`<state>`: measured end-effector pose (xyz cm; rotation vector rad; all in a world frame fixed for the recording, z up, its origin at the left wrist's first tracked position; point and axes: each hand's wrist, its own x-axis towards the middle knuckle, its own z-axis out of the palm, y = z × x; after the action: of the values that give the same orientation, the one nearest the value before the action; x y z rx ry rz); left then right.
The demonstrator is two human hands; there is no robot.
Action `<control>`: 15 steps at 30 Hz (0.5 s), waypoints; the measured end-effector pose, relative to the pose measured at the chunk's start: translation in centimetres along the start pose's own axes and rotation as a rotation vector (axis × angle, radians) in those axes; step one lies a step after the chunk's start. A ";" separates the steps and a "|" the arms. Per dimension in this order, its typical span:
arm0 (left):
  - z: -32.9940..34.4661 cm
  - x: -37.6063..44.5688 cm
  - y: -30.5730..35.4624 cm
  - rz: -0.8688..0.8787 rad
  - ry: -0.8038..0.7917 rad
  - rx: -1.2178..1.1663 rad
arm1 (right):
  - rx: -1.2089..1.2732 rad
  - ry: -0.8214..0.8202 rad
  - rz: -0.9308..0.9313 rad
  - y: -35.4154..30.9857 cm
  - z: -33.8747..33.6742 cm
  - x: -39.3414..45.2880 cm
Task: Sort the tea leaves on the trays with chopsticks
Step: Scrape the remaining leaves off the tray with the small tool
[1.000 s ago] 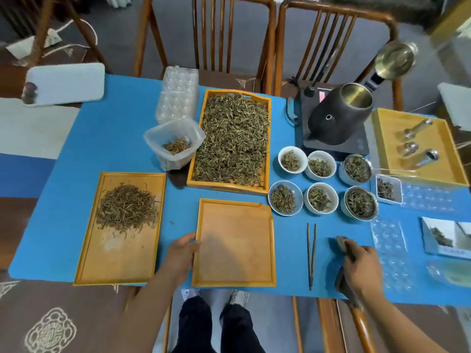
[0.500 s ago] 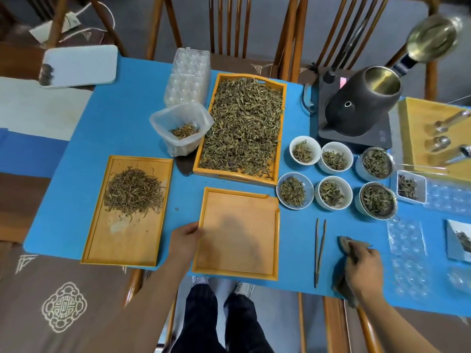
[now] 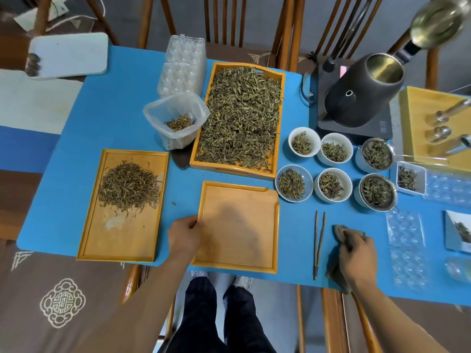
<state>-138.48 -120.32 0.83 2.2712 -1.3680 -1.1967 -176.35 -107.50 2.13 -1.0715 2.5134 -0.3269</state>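
Left hand (image 3: 184,236) grips the left rim of the empty tray (image 3: 237,225), thumb over the edge. Right hand (image 3: 358,253) is curled on a dark cloth (image 3: 344,231) at the surface's (image 3: 127,103) near edge, probably holding it; fingers partly hidden. Chopsticks (image 3: 318,244) lie untouched on the surface between the empty tray and the right hand, long axis running near-to-far, tips toward the person. They sit just left of the right hand, so that hand is nearer. Sorted leaves pile (image 3: 128,186) is on the left tray (image 3: 122,207); bulk leaves fill the far tray (image 3: 239,118). Sorting not started: the cloth must go before a pickup.
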 end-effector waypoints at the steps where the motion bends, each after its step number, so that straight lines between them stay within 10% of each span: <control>1: 0.0 0.0 0.0 0.002 0.009 0.007 | 0.006 -0.005 0.001 -0.3 0.0 0.0; 15: -0.2 0.3 -0.1 -0.019 -0.016 0.006 | -0.164 -0.066 0.100 -2.2 0.1 -0.1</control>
<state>-138.18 -120.55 0.74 2.2884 -1.3603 -1.2213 -174.87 -108.91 2.84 -0.9940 2.5586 -0.0562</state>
